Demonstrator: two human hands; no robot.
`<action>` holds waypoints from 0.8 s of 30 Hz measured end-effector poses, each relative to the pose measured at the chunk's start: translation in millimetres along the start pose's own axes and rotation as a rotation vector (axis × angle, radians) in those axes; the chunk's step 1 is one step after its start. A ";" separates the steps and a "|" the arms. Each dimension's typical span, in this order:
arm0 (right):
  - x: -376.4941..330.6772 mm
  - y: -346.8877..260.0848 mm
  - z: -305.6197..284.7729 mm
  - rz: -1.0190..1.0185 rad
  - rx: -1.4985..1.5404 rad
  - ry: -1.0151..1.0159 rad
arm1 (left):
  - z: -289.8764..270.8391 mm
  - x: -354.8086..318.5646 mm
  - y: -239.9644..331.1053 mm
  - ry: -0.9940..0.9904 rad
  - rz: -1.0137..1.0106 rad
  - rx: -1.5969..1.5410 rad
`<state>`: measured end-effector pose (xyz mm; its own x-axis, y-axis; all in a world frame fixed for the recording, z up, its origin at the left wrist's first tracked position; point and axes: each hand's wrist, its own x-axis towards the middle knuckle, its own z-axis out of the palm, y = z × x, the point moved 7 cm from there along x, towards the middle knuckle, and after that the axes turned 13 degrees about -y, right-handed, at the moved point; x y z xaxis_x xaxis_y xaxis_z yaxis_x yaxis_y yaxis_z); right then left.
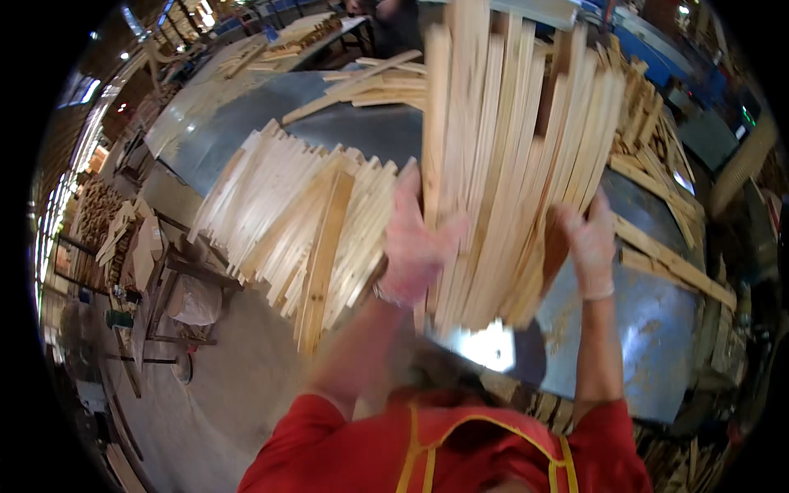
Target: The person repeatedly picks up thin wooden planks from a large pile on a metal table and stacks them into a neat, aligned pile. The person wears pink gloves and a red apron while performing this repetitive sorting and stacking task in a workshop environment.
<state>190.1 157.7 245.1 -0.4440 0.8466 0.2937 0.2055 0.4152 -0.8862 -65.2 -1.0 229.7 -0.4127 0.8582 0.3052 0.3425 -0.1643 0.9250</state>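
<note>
Between my two gloved hands stands a thick bundle of wooden strips [493,181], tilted up over the metal table. My left hand [419,238] presses on the bundle's left side, its thumb across the front. On the right side my right hand [588,242] clasps the bundle, its fingers partly hidden behind the strips. The strips are pale, uneven at both ends and slightly blurred. Left of the bundle lies a wide row of similar strips [271,205] on the table, with one darker strip [327,246] lying lengthwise on top.
The shiny metal table [633,329] reaches under and beyond the bundle. Loose wood pieces [378,86] lie at its far side, and more offcuts [674,255] lie along the right. A wooden stand [177,287] is on the floor at left. Another table [288,45] stands farther back.
</note>
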 end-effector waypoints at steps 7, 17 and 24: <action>-31.8 -13.3 3.2 -0.177 0.045 -0.118 | -27.0 -12.1 -38.5 -0.284 0.104 -0.075; -220.4 173.2 147.8 0.339 -0.668 -0.517 | -58.5 -125.0 -210.4 -0.679 0.083 1.187; -213.0 175.7 177.1 0.348 -0.593 -0.611 | -89.4 -123.6 -195.1 -0.744 0.066 1.442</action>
<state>166.3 -8.6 -36.6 -0.6222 0.7029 -0.3448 0.7525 0.4155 -0.5109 -156.5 -118.4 31.7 -0.0351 0.9717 -0.2336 0.9829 -0.0087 -0.1838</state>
